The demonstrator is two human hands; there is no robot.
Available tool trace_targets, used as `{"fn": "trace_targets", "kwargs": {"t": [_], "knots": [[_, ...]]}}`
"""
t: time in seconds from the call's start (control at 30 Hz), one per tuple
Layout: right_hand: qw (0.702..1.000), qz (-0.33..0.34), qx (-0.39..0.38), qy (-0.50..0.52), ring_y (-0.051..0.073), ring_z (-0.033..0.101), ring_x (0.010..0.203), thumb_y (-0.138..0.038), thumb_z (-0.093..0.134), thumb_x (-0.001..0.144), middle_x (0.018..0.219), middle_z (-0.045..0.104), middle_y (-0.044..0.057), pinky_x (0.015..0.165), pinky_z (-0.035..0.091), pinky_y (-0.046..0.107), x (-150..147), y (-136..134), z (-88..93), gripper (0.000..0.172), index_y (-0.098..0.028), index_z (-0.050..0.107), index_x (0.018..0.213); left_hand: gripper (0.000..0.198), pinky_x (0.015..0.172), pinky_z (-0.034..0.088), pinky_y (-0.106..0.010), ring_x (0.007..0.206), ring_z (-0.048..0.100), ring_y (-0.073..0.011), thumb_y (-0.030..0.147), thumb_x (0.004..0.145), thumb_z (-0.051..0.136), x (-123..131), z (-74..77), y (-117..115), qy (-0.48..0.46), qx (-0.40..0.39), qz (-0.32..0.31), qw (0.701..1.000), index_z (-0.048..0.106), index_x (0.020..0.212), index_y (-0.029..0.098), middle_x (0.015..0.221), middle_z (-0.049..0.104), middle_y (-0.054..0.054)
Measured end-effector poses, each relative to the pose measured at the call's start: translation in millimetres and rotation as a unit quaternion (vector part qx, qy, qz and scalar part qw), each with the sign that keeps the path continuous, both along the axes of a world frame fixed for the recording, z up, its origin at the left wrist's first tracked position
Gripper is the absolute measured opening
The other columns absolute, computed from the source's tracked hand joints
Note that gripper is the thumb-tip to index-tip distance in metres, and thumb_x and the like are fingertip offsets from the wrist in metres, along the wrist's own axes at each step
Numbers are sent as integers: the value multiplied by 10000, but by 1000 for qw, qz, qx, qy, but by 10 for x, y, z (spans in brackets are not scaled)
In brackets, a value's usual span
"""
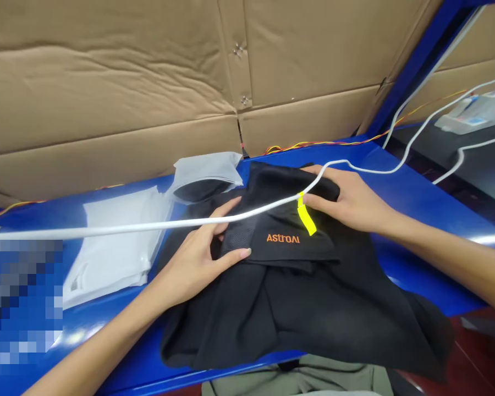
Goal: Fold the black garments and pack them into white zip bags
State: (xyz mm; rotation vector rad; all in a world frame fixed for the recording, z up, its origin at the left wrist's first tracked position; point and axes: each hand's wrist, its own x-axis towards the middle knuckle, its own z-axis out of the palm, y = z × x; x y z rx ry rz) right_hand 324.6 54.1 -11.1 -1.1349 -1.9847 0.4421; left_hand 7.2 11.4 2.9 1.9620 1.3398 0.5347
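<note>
**My 2 hands on a black garment**

From my head camera, the folded black garment lies on the blue workbench, its orange "AstroAI" print facing up. My left hand rests open on the fabric, beside a dark mesh patch. My right hand lies across the top fold, fingers together, touching a yellow tag; I cannot tell if it grips. A white cable crosses above the garment. Whitish plastic bags lie to the left, against a cardboard wall.
</note>
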Motion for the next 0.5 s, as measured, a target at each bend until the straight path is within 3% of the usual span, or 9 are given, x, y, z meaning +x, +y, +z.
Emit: {"fn": "trace_targets", "kwargs": {"t": [0.1,0.17,0.23,0.33,0.43,0.5], "knots": [[986,12,-113,120,322,779,1067,-365,814,876,1133,823,23,981,648,505,12,59,-44,207,-287,781,1065,774,1152,537,-480,1399,609,-339,560,958,700,1,3,11,-26,-11,-2,1000,404,1649,372,1696,460,-46],[948,25,-212,235,311,802,1012,-298,838,844,1037,837,23,894,691,462,12,84,-95,145,-275,771,971,747,1121,554,-446,1389,615,-326,536,965,696,5,8,18,-51,-13,-1,999,422,1637,363,1628,536,-57],[911,33,-277,303,303,822,945,-270,806,852,989,844,40,816,716,433,8,91,-139,112,-255,755,951,772,1055,584,-419,1258,690,-296,514,959,704,10,11,24,-75,-24,2,997,404,1647,333,1455,670,-85],[888,44,-313,334,296,828,956,-251,735,871,1036,847,62,852,719,442,-2,62,-149,119,-238,742,989,915,1001,594,-409,1090,743,-256,488,933,730,16,7,27,-119,-51,12,992,270,1699,291,1230,753,-91],[840,70,-375,385,309,826,971,-201,723,825,1051,846,62,860,719,454,-24,-23,-104,163,-237,747,982,1097,1057,572,-423,1262,693,-275,459,883,792,21,-7,23,-157,-55,31,986,102,1727,337,1427,666,-127],[820,89,-419,380,315,831,889,-195,741,803,984,848,68,800,727,437,-45,-94,-70,134,-234,764,929,1148,1095,558,-425,1388,616,-295,430,846,832,26,-18,26,-167,-46,45,984,94,1724,368,1540,580,-140]]}}
